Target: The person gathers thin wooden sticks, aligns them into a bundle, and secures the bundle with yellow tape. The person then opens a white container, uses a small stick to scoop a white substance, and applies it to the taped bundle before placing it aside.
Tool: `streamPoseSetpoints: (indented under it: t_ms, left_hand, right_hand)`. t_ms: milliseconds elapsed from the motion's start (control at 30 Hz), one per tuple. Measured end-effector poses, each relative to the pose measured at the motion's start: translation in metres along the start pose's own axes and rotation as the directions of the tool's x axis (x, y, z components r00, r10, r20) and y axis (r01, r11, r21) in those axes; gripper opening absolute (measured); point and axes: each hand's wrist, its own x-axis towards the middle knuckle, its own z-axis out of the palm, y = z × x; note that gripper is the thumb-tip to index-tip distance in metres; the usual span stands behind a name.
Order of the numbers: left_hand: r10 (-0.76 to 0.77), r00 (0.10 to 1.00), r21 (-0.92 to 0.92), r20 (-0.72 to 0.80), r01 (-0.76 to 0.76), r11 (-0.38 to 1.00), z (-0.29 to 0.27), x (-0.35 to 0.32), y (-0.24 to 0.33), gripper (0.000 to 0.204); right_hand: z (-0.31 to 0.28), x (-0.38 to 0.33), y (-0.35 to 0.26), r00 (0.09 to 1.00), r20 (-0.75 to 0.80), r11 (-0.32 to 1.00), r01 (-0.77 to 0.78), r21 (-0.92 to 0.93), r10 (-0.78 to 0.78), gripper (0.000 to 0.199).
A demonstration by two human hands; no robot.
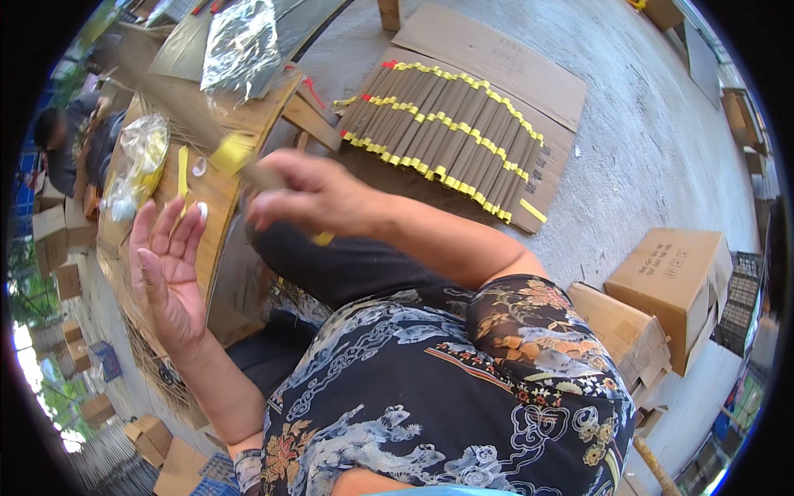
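My right hand (310,192) is closed around one end of a long brown stick-like bundle (178,103). The bundle slants up and to the left over the wooden table and is smeared by motion. A yellow band (230,154) wraps it just beyond my fingers. My left hand (172,277) is raised palm up at the table's edge, fingers spread and holding nothing; something white (203,210) sits at one fingertip. Near it on the wooden table (217,217) are a yellow strip (183,169), a small clear round piece (198,166) and a clear plastic bag (141,153) with yellow material inside.
Beyond the table, rows of brown lengths with yellow bands (438,124) lie on a cardboard sheet (529,78) on the floor. Crinkled clear plastic (240,45) covers the table's far part. Cardboard boxes (668,285) stand at the right. Another person (70,145) sits at far left.
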Motion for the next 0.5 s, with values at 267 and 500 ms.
streamPoseSetpoints:
  t_ms: [267, 500]
  left_hand:
    - [-0.259, 0.925, 0.071, -0.279, 0.289, 0.955, -0.055, -0.009, -0.036, 0.031]
    - [-0.333, 0.861, 0.052, -0.384, 0.380, 0.923, -0.069, -0.008, -0.050, 0.028]
  right_hand:
    - [-0.194, -0.110, 0.111, 0.362, -0.932, 0.927, -0.345, -0.147, -0.014, 0.033]
    - [-0.262, -0.131, 0.167, -0.016, -0.998, 0.542, -0.840, -0.022, -0.064, 0.052]
